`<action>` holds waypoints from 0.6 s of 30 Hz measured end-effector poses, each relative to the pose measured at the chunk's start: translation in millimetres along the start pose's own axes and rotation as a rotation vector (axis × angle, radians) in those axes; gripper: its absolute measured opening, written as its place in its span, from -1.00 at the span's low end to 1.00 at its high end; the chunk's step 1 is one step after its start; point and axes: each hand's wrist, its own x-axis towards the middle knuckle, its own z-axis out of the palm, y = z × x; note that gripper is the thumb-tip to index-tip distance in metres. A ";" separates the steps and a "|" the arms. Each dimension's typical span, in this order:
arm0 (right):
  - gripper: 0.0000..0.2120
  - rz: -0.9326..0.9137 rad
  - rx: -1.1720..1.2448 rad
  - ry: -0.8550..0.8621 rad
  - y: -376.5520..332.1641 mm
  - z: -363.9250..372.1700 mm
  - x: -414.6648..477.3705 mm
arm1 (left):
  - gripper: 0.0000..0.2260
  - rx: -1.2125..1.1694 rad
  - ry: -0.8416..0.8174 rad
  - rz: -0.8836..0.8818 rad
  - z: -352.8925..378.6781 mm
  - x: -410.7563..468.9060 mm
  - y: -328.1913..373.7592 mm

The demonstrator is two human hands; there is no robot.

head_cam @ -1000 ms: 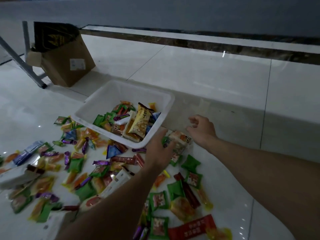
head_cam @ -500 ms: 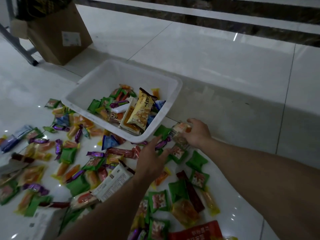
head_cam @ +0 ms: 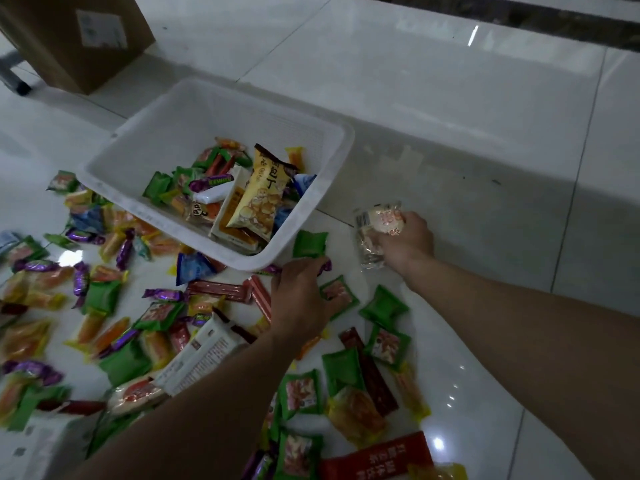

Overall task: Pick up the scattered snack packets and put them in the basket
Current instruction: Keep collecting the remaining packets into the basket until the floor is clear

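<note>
Mid-collection on a glossy tiled floor [head_cam: 450, 98]. At far left, a cardboard box [head_cam: 76, 36] standing well clear of the work. Below and beside it, dozens of scattered snack packets [head_cam: 104, 299] in green, orange and purple, spread over the tiles from the left edge to the middle, some pressed against the near wall of the basket. At centre-left, the white plastic basket [head_cam: 221, 109], partly filled at its near corner, a tall yellow packet [head_cam: 263, 195] propped on top of the pile inside. Just past the basket's near corner, the left hand [head_cam: 301, 299] palm-down, fingers [head_cam: 311, 268] curled onto the edge of a green packet [head_cam: 310, 244] lying just beside the rim; whether that packet is truly pinched or only touched cannot be told from above. Further right, the right hand [head_cam: 405, 244] closed around a clear-wrapped packet [head_cam: 377, 230] with a pale snack and a barcode showing, gripped firmly, held low just beside the basket's right wall; whether clear of the floor, impossible to say. Step in hand, by the look of it: gathering with both hands at once, one packet secured, another being taken. Next move likely calling for a short lift over the rim and a release onto the heap, then a reach back into the cluster near the forearms. Much of the job apparently still ahead.
</note>
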 end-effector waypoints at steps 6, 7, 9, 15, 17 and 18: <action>-0.57 -0.016 0.037 0.014 8.0 -11.1 -1.9 | -0.48 0.000 -0.079 -0.018 10.1 8.2 5.5; -0.56 -0.018 0.039 0.007 7.1 -13.0 -3.3 | -0.49 -0.029 -0.109 -0.018 10.3 9.3 6.7; -0.57 -0.025 0.042 0.005 5.7 -16.2 -6.2 | -0.53 -0.067 -0.150 -0.021 8.5 11.4 10.7; -0.63 -0.067 0.068 -0.002 -3.0 -25.2 -22.5 | -0.62 -0.211 -0.141 -0.082 2.1 10.7 19.3; -0.65 -0.075 0.087 0.002 -7.5 -29.5 -28.2 | -0.66 -0.288 -0.111 -0.089 -3.3 7.0 21.4; -0.66 -0.078 0.095 0.006 -10.1 -32.1 -30.9 | -0.68 -0.333 -0.087 -0.085 -7.8 4.0 24.7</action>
